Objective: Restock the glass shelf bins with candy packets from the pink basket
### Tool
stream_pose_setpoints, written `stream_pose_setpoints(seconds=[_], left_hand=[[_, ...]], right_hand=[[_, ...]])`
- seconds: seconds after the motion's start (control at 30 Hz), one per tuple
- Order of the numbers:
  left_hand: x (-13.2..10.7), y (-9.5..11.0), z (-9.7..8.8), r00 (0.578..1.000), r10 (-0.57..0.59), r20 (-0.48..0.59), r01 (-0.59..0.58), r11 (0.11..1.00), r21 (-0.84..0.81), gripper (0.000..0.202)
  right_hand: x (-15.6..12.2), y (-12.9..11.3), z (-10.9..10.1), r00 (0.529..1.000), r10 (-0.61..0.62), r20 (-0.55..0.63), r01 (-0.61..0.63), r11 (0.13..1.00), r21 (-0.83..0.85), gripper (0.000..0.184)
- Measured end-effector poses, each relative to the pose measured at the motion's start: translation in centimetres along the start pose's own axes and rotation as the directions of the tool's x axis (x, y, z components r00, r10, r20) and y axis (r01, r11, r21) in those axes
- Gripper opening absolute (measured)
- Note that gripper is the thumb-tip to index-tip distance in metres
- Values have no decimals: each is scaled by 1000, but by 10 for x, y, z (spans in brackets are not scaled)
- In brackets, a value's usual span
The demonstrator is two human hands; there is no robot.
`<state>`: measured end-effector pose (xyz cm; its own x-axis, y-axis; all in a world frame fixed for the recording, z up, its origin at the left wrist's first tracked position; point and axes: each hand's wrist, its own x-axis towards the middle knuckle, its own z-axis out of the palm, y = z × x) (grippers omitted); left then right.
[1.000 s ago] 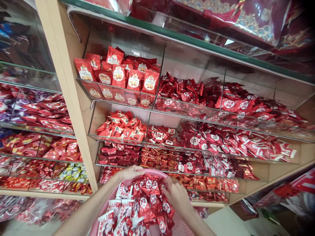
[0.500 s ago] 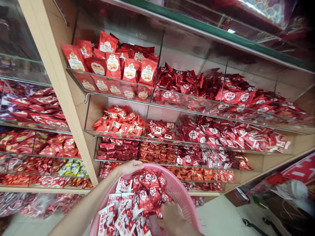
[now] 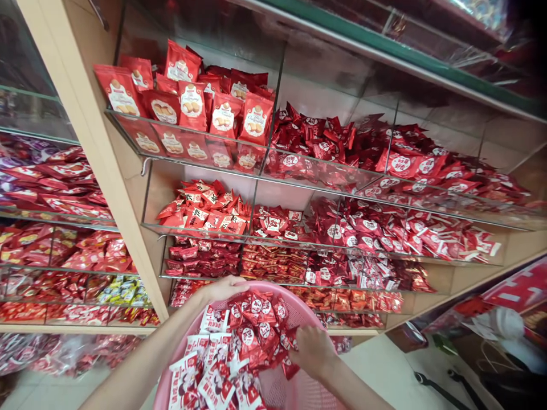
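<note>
A pink plastic basket (image 3: 310,312) sits low in the middle, holding white-and-red packets (image 3: 216,353) on its left side and red packets with round white labels (image 3: 258,336) toward the back and centre. My left hand (image 3: 224,289) is closed over the basket's far rim, its fingertips partly hidden. Inside the basket at the right is my right hand (image 3: 314,347), fingers curled in against a red packet (image 3: 290,367) that hangs at the fingertips. Part of the pink basket floor shows below that hand.
Glass-fronted shelves (image 3: 299,245) rise ahead, their compartments filled with small red packets. Larger red biscuit packets (image 3: 192,105) stand on the upper left shelf. A wooden upright (image 3: 92,142) divides off another shelf unit at the left. Tiled floor (image 3: 380,370) shows at the lower right.
My right hand has risen and shifted right within the basket, with the red packet now at its fingertips and more of the basket floor uncovered. My left hand still grips the rim.
</note>
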<state>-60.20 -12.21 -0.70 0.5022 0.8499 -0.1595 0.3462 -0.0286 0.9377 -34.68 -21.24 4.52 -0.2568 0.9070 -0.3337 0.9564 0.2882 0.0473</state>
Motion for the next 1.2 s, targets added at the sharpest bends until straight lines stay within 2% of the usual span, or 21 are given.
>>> stream_pose_setpoints(seconds=[0.23,0.57,0.77,0.97,1.2], left_hand=[[0,-1,0,1000,0,2,-1,1000,9,51],[0,-1,0,1000,16,-4,-16,1000,23,51],[-1,1,0,1000,22,4,-22,1000,10,50],[0,-1,0,1000,6,17,-6,1000,-4,50],[0,-3,-1,999,16,28,-17,1000,14,50]], right_hand=[[11,-6,5,999,37,27,-35,998,-46,29],[14,-6,17,998,54,-37,-58,993,-101,28],[11,-6,13,998,66,-15,-67,991,-118,27],[19,-6,14,998,49,-33,-54,982,-178,26],[20,0,29,989,51,-137,-67,991,-118,47]])
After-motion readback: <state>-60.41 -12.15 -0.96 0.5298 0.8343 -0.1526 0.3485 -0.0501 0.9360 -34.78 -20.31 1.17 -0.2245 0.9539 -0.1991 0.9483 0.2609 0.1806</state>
